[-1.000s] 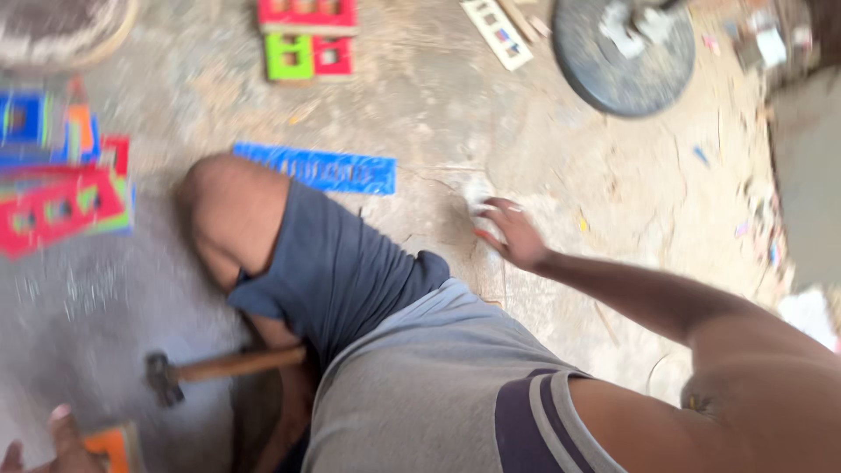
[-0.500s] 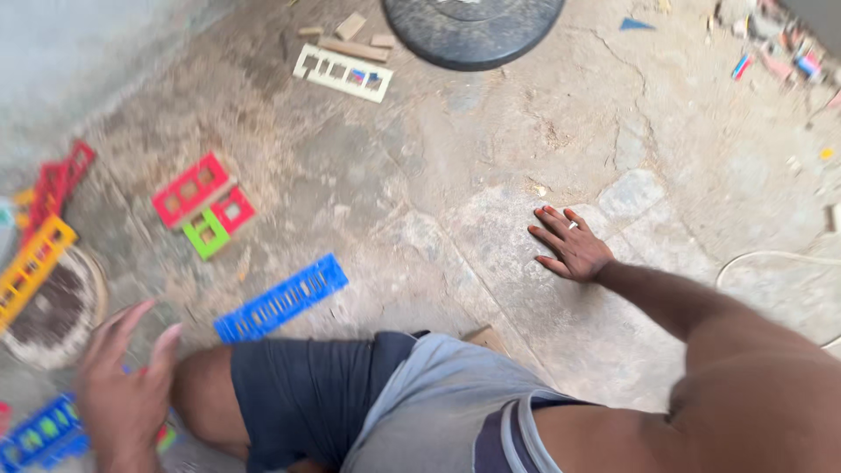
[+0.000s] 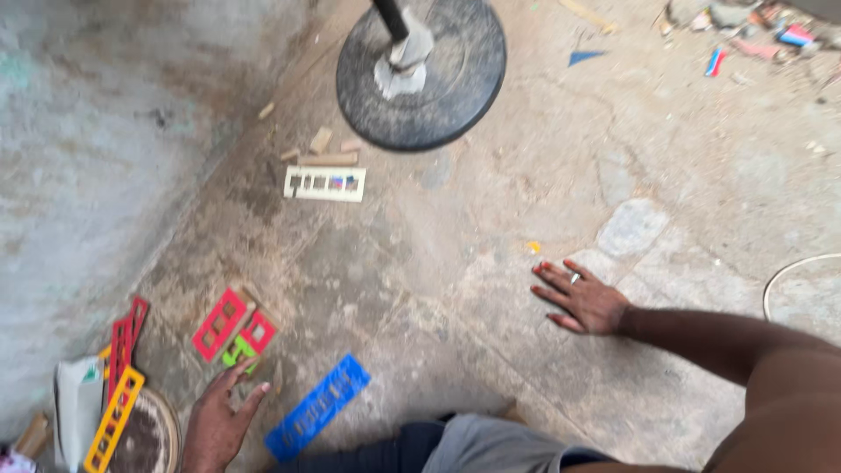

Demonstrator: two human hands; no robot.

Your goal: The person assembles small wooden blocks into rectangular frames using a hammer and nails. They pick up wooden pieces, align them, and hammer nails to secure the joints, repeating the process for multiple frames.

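Note:
My right hand (image 3: 581,299) lies flat on the concrete floor with fingers spread, holding nothing. My left hand (image 3: 219,420) hovers low at the bottom left, fingers apart and empty, its fingertips close to a green stencil piece (image 3: 235,355). Red stencil frames (image 3: 221,324) lie just beyond it. A blue stencil strip (image 3: 318,406) lies to the right of my left hand, near my knee in dark shorts (image 3: 420,451).
A round black stand base (image 3: 423,74) with a pole sits at the top. A white stencil (image 3: 325,183) and small wood blocks (image 3: 322,149) lie below it. A yellow stencil (image 3: 114,419), red strips (image 3: 124,342) and a round object (image 3: 144,438) are at the bottom left. A grey wall (image 3: 96,131) runs along the left.
The view has swung up and right. My left hand has come nearer the green and red stencils. My right hand stays flat on the floor.

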